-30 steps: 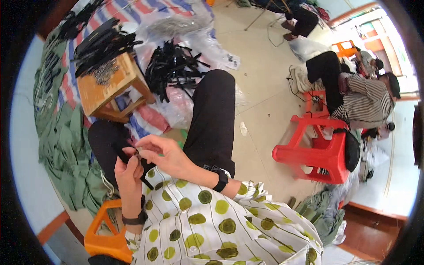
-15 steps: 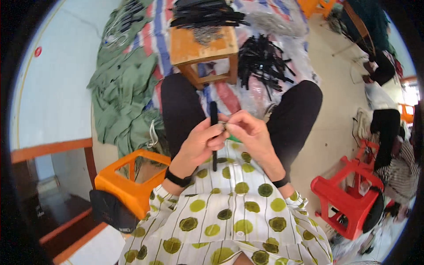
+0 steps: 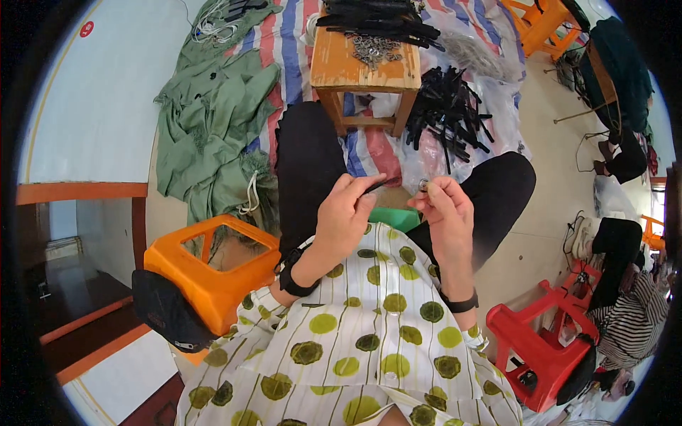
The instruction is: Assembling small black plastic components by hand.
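My left hand [image 3: 342,216] is closed in a pinch on a black strap [image 3: 374,187], and only a short dark end of it shows past the fingers. To the right and apart from it, my right hand [image 3: 449,216] pinches a small shiny metal ring [image 3: 424,185] between thumb and forefinger. Both hands hover above my lap. Ahead of them a wooden stool [image 3: 366,77] carries a bundle of black straps [image 3: 383,18] and a heap of small metal rings [image 3: 375,50]. On the floor right of the stool lies a loose pile of black straps [image 3: 451,113].
Green cloth [image 3: 213,128] lies at the left on a striped sheet [image 3: 288,42]. An orange plastic stool [image 3: 202,263] with a black cap [image 3: 167,309] stands left, red stools [image 3: 540,334] right. Something green [image 3: 394,218] sits between my knees. Another person's dark-clad leg [image 3: 614,245] shows far right.
My hands were together at the strap and a small metal piece; now they are apart. The right has moved right with the ring, and the left has turned, leaving little strap visible. The view shifted.
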Motion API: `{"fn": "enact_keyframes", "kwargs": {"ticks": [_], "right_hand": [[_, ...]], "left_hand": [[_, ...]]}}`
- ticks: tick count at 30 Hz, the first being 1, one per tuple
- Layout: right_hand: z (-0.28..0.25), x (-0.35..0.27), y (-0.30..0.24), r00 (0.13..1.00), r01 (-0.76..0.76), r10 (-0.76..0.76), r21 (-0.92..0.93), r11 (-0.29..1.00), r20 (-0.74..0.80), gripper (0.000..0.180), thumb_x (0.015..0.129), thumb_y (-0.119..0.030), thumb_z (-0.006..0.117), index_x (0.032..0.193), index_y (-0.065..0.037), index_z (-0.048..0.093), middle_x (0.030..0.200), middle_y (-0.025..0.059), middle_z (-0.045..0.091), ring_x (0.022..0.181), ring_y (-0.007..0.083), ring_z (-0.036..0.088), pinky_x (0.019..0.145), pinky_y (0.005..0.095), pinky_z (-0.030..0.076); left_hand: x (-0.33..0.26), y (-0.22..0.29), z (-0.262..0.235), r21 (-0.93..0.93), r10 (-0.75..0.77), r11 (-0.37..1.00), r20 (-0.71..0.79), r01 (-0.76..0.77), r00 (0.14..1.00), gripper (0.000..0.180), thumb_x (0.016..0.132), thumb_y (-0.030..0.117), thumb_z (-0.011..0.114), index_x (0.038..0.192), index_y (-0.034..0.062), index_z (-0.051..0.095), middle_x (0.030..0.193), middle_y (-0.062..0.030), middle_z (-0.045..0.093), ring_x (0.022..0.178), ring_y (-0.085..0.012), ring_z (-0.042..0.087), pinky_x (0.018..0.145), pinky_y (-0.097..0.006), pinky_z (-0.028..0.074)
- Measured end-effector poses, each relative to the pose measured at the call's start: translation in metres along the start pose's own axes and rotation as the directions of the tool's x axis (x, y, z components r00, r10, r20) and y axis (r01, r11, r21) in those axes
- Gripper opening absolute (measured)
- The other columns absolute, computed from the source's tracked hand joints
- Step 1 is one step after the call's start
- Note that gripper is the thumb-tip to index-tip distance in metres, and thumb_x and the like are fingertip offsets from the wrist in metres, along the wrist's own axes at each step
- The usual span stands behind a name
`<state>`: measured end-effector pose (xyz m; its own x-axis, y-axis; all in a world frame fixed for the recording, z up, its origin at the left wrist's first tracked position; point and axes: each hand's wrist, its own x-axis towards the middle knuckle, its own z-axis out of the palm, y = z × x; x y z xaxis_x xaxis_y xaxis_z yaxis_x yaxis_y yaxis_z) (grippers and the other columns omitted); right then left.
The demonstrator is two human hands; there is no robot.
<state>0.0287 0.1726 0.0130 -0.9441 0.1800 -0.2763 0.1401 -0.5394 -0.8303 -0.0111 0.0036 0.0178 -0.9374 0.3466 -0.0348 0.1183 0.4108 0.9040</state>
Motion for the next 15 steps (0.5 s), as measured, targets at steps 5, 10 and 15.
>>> {"fn": "enact_keyframes", "kwargs": {"ticks": [5,10,15], "right_hand": [[0.0051,-0.0050,-0.0035,0.999,-0.013,0.012,0.013,1.000,0.044,0.012,0.088,-0.014,0.055,0.088,-0.002,0.055,0.079,0.0027,0.059,0.069,0.0076,0.054,0.067,0.0200,0.044],[0.0012,-0.0034,-0.0003,0.998,-0.058,0.060,-0.089,0.994,0.014,0.012,0.087,-0.013,0.055,0.086,-0.001,0.055,0.078,0.0019,0.059,0.069,0.0069,0.053,0.065,0.0194,0.043],[-0.0003,-0.0016,0.0028,0.999,-0.001,0.011,-0.239,0.971,0.041,0.011,0.087,-0.012,0.055,0.085,-0.001,0.056,0.076,0.0012,0.058,0.068,0.0065,0.052,0.064,0.0191,0.041]], "left_hand": [[-0.0028,0.0002,0.0039,0.123,0.106,0.987,0.000,-0.105,0.994,0.028,0.082,0.011,0.051,0.109,0.0063,0.059,0.080,-0.0106,0.049,0.070,-0.0225,0.052,0.064,-0.029,0.042],[-0.0006,0.0069,0.0094,0.082,0.210,0.974,0.004,-0.209,0.978,0.025,0.080,0.008,0.056,0.104,0.0094,0.060,0.079,-0.0085,0.053,0.068,-0.0234,0.054,0.060,-0.030,0.044],[-0.0002,0.0075,0.0077,-0.065,0.155,0.986,0.037,-0.153,0.987,0.027,0.077,0.002,0.058,0.103,0.0064,0.059,0.079,-0.0082,0.053,0.067,-0.0191,0.053,0.060,-0.027,0.044]]}}
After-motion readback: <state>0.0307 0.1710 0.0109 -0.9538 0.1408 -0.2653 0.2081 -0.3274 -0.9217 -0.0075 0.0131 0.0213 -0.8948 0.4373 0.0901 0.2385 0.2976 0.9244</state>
